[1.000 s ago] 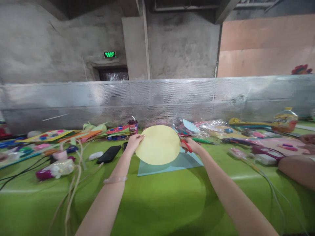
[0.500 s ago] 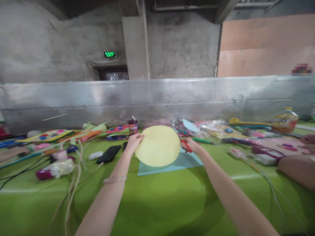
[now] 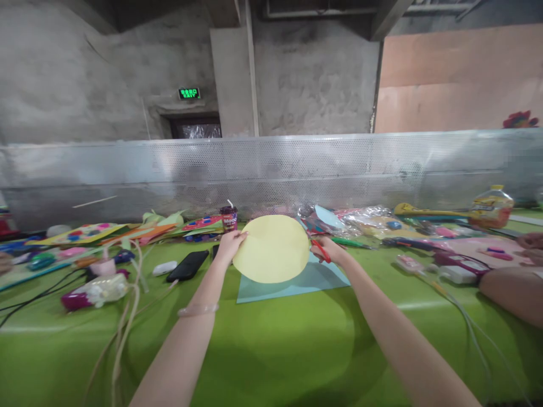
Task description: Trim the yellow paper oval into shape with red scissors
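Observation:
A round yellow paper disc (image 3: 271, 249) is held up above the green table. My left hand (image 3: 230, 245) pinches its left edge, fingers closed on the paper. At the disc's right edge, my right hand (image 3: 330, 250) grips red-handled scissors (image 3: 320, 250), their blades hidden behind the paper. Under the disc a light blue paper sheet (image 3: 297, 281) lies flat on the table.
A black phone (image 3: 188, 265) and a dark red cup (image 3: 229, 218) lie left of the disc. Coloured paper cutouts (image 3: 97, 233) and cables (image 3: 123, 316) fill the left side. Plastic bags (image 3: 365, 220), a juice bottle (image 3: 492, 207) and another person's arm (image 3: 509, 291) are at the right.
The yellow disc has risen slightly and shifted a little left. Both hands keep their grip.

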`<state>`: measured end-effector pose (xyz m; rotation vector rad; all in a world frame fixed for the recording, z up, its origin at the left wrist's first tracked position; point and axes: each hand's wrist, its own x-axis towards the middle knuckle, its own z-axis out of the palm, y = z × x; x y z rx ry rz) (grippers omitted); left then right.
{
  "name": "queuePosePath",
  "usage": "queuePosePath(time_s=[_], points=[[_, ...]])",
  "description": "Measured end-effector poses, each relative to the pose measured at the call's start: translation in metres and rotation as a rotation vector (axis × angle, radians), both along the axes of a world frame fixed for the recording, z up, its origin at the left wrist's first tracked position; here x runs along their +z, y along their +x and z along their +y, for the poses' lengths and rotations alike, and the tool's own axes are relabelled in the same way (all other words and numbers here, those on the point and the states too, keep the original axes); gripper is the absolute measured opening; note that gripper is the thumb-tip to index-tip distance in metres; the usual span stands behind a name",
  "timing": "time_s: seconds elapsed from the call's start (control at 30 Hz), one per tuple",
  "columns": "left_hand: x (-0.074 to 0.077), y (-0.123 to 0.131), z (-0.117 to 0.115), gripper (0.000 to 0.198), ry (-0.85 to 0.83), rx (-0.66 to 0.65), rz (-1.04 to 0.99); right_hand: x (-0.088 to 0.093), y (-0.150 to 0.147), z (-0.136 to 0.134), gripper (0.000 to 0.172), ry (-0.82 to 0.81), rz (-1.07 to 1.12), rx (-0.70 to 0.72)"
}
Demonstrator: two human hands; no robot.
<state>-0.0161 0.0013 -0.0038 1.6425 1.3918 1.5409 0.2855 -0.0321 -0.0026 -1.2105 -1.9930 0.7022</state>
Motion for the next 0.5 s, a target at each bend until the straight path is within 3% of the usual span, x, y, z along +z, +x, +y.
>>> queuePosePath(time_s=[0.5], points=[[0.0012, 0.0008, -0.0022, 0.034, 0.005, -0.013, 0.004, -0.0016, 0.0011, 0.0017, 0.023, 0.004, -0.043, -0.018]])
